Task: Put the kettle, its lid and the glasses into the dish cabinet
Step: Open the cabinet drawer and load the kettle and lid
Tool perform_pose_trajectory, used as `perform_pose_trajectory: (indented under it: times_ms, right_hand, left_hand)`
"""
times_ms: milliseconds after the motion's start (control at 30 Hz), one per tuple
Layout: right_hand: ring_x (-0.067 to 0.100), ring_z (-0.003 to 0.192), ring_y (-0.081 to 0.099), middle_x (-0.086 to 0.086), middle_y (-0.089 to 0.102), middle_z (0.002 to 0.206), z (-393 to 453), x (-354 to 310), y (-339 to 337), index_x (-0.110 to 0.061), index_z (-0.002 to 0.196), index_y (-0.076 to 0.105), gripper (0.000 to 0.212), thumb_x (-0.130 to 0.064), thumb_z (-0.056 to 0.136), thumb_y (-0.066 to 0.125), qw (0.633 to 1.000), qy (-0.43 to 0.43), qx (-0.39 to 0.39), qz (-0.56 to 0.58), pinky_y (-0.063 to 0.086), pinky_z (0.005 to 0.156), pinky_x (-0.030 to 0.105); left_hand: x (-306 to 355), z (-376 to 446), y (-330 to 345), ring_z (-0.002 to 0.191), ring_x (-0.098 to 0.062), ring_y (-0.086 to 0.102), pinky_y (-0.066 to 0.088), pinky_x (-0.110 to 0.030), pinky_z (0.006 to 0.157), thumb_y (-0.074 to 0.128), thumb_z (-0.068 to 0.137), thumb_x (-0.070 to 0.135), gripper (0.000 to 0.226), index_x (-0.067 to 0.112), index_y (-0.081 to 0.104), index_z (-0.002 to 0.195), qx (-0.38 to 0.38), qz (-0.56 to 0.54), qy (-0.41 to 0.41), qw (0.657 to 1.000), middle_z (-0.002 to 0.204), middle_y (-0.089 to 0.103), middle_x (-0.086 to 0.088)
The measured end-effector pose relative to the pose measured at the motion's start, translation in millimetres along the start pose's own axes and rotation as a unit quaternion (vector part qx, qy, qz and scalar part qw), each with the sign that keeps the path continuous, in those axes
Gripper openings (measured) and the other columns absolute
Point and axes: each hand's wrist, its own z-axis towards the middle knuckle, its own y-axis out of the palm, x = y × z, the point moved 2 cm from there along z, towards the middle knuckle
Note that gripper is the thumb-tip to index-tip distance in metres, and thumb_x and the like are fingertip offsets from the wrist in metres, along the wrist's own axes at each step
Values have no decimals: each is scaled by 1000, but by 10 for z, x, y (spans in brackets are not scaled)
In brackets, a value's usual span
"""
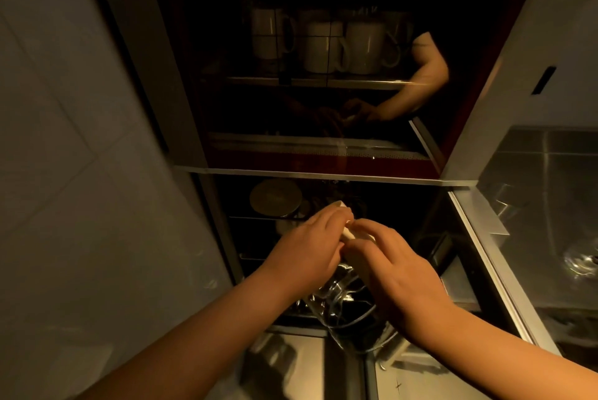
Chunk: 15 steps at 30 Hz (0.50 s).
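Head view — clear glass kettle [336, 305] sits low in the open dish cabinet [323, 175], under both hands. Left hand [307, 250] and right hand [394, 273] pinch its small pale lid [348, 234]. Judged fragile, slick — grip lid edges, support body.

Dim, warm light; cabinet [323, 101] interior nearly black, reflective; wide-angle bending at edges.

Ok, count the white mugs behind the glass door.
4, in a row on the upper shelf: mug leftmost, next, third, and fourth, dim at the right. More may be hidden.
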Motion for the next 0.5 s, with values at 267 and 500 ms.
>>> perform_pose_trajectory:
  times_ms: [267, 500]
  right_hand:
    - [19, 117, 42, 4, 36, 136, -134, 174, 255, -17, 121, 48, 44, -31, 80, 54, 993, 49, 91, 54, 43, 69, 20]
    - [19, 114, 44, 5, 37, 133, -150, 297, 537, -17, 115, 48, 52, -14, 69, 70, 981, 98, 160, 46, 44, 74, 19]
  left_hand:
    - [-11, 164, 34, 140, -14, 28, 39, -26, 98, 50, 94, 17, 37, 18, 45, 131, -26, 36, 77, 996, 137, 47, 2]
    - [-45, 379, 77, 139, -21, 31, 52, -33, 88, 56, 93, 20, 34, 13, 49, 126, -39, 85, 151, 984, 133, 52, -4]
